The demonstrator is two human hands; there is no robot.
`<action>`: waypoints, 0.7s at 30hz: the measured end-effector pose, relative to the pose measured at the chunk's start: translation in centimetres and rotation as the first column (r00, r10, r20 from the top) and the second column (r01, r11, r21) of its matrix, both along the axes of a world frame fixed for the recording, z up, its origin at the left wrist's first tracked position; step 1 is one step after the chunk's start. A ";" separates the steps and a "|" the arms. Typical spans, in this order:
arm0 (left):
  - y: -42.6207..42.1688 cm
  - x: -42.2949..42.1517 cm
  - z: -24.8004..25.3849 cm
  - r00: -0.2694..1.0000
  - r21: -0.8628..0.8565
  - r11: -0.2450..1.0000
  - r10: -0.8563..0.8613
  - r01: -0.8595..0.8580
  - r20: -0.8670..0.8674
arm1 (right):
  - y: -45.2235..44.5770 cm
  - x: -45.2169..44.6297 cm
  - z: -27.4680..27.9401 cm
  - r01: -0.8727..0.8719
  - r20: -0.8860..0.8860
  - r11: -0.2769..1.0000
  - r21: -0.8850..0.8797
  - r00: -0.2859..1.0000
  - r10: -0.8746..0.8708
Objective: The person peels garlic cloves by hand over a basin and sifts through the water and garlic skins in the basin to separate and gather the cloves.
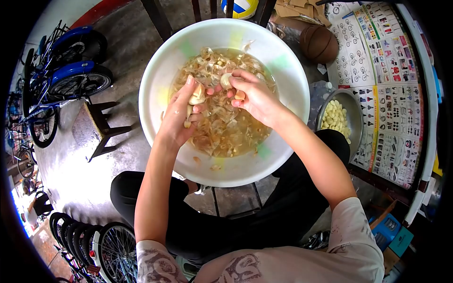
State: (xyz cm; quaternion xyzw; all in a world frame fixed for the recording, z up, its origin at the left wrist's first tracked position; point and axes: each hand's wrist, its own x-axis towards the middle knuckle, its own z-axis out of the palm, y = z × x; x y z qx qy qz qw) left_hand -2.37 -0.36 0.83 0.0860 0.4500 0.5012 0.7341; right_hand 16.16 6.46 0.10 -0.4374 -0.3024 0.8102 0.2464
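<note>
Both hands are over a wide white basin (pixel 160 61), which holds cloudy water covered with loose garlic skins (pixel 224 127). My left hand (pixel 181 111) is closed around several garlic cloves (pixel 197 95), pale and partly in their skins. Close beside it, my right hand (pixel 252 94) pinches a whitish garlic clove (pixel 226 81) between thumb and forefinger. A second, tan piece (pixel 239 95) shows lower down at its curled fingers. To the right stands a metal bowl (pixel 359 115) with peeled garlic cloves (pixel 335 116) in it.
Bicycles (pixel 71 75) and a small wooden stool (pixel 96 125) stand to the left. A basketball (pixel 319 44) lies behind the basin, near flattened cardboard (pixel 302 10). A volleyball (pixel 239 7) is at the top. On the right is a printed chart (pixel 394 108) with many small pictures.
</note>
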 end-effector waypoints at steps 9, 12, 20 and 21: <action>-0.2 0.8 -0.4 0.925 0.063 0.996 -0.041 0.070 -0.379 | -0.7 0.0 -0.1 -0.061 0.059 0.986 0.155 0.997 0.053; 0.0 1.2 0.0 0.802 0.105 0.981 -0.072 0.166 -0.593 | -0.4 0.1 -0.5 -0.076 0.065 0.970 0.232 0.996 0.062; 0.0 1.8 -1.3 0.388 0.348 0.853 0.191 0.389 -0.902 | -0.6 -0.2 -1.3 -0.159 0.191 0.917 0.365 0.977 0.094; 0.0 1.9 -1.2 0.353 0.330 0.854 0.188 0.402 -0.917 | -0.5 0.0 -1.6 -0.178 0.208 0.917 0.356 0.972 0.108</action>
